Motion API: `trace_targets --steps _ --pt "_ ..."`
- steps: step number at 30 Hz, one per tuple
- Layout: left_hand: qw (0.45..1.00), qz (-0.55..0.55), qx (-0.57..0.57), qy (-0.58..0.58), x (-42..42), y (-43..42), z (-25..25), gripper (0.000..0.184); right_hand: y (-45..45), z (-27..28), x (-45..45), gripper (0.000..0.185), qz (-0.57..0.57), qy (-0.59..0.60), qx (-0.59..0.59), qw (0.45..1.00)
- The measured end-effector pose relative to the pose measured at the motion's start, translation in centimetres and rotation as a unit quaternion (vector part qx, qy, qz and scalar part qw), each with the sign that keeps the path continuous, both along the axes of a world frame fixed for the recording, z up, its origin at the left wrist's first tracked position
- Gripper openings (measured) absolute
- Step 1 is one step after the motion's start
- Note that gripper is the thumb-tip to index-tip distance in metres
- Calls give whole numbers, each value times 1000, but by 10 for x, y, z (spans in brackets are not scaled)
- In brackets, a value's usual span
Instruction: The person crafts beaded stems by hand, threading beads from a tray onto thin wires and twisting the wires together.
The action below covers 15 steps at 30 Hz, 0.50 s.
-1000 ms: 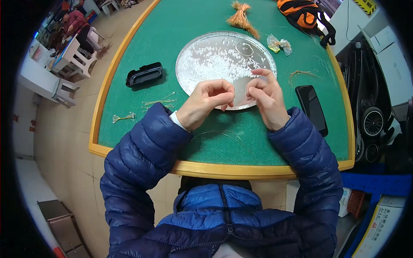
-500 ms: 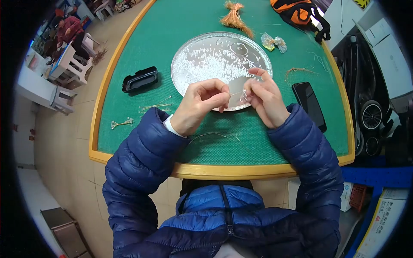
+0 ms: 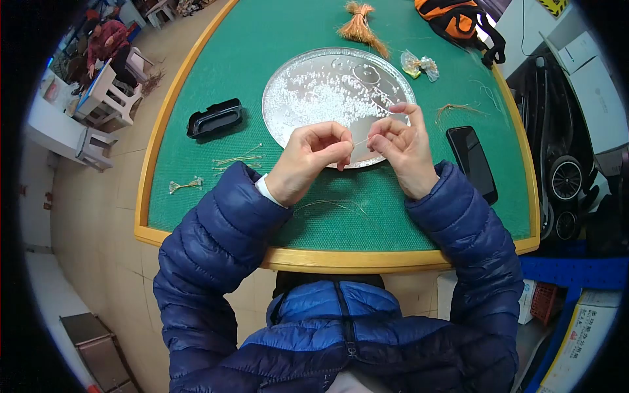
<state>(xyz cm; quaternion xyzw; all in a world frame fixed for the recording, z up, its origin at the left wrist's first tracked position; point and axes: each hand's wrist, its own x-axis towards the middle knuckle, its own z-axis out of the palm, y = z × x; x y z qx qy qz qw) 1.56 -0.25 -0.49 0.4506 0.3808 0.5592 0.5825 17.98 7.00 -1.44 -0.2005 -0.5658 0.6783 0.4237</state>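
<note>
My left hand [image 3: 313, 157] is closed in a pinch on a thin wire [image 3: 360, 142] in front of the tray's near rim. Facing it, my right hand [image 3: 405, 147] pinches the other end of that wire between thumb and finger, with another finger raised. Anything small at the fingertips is too fine to make out. Just beyond both hands lies a round metal tray [image 3: 359, 123], with many small white beads [image 3: 308, 98] spread over it. Loose thin wires [image 3: 331, 204] lie on the green mat below my hands.
Left are a black plastic holder [image 3: 215, 119], beaded wires [image 3: 237, 159] and a small bundle [image 3: 187, 185]. Right are a phone [image 3: 472, 164] and loose copper-coloured strands [image 3: 455, 108]. Farther back are a wire bundle [image 3: 359, 29], a plastic bag [image 3: 419, 65] and an orange-black backpack [image 3: 458, 23]. Another person [image 3: 108, 42] sits far left.
My right hand has turned and its fingers have risen; the thumb and finger now meet on the wire. The left hand has stayed almost in place.
</note>
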Motion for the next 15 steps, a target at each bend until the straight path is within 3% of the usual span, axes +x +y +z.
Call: trace_targets --steps 8,15 --pt "997 -5 15 78 1 -1 4 3 2 -11 0 45 16 41 -3 999" --pt "993 -28 22 115 2 -5 5 4 8 -15 9 36 209 88 -173 958"
